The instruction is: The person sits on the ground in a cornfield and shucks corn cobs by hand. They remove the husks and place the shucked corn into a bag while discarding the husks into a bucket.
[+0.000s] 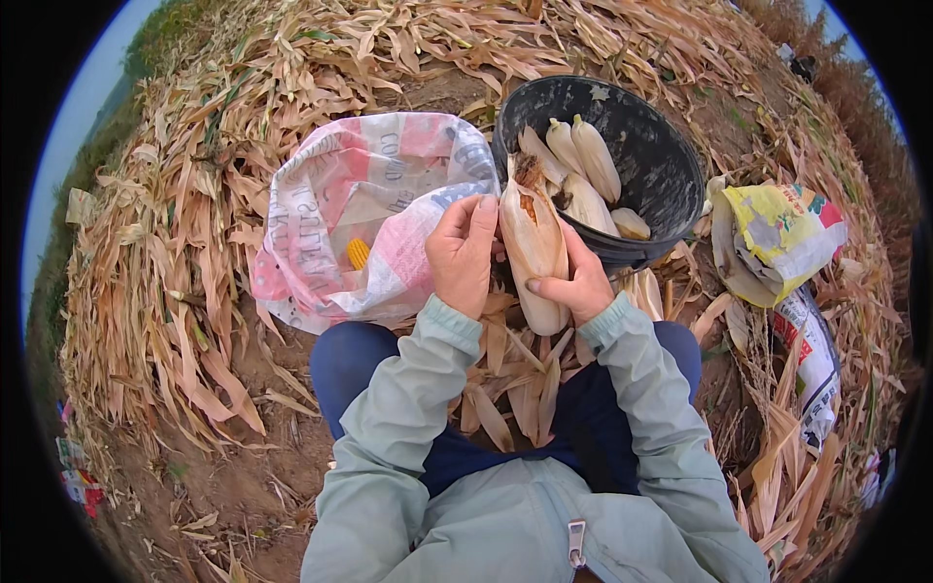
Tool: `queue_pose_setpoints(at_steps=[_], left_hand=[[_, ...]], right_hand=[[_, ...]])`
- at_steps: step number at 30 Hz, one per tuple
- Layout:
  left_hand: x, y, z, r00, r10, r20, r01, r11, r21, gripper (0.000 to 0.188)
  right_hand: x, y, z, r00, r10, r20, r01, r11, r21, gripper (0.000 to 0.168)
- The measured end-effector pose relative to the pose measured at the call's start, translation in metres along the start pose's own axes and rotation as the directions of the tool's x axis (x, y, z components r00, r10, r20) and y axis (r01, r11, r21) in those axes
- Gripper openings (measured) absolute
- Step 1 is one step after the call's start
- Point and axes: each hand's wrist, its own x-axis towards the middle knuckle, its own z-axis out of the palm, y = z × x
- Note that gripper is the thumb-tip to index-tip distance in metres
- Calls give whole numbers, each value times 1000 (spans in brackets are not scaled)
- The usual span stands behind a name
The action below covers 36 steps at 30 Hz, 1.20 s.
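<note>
An ear of corn in its dry husk is in my right hand, whose thumb lies across its lower part. Dark silk and a strip of orange kernels show near its top. My left hand is beside the ear's upper left edge, thumb and forefinger together; whether they pinch husk is hard to tell. A black bucket holds several unhusked ears just beyond my right hand. Left of it stands an open pink and white woven sack, with a husked yellow cob inside.
Loose dry husks lie between my knees. Dry corn stalks and leaves cover much of the soil around me. On the right are a crumpled yellow sack and a white printed sack. Colourful packaging lies at the far lower left.
</note>
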Motion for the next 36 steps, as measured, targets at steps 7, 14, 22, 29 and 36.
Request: queue_pose_setpoints(at_steps=[7, 14, 22, 29, 36], left_hand=[[1, 2, -7, 996, -61, 66, 59, 998, 34, 12], [1, 3, -7, 993, -70, 95, 65, 996, 58, 9], [-1, 31, -2, 987, -142, 80, 148, 986, -80, 15], [10, 29, -18, 987, 11, 163, -16, 999, 31, 12], [11, 37, -26, 952, -243, 186, 270, 953, -139, 12]], right_hand=[[-1, -2, 0, 1000, 13, -3, -12, 998, 57, 84], [0, 3, -5, 999, -32, -3, 32, 999, 9, 84], [-1, -3, -6, 995, -43, 91, 44, 999, -9, 85], [-3, -2, -4, 988, -17, 155, 30, 996, -80, 86], [-2, -4, -7, 975, 13, 222, -12, 1000, -8, 86]])
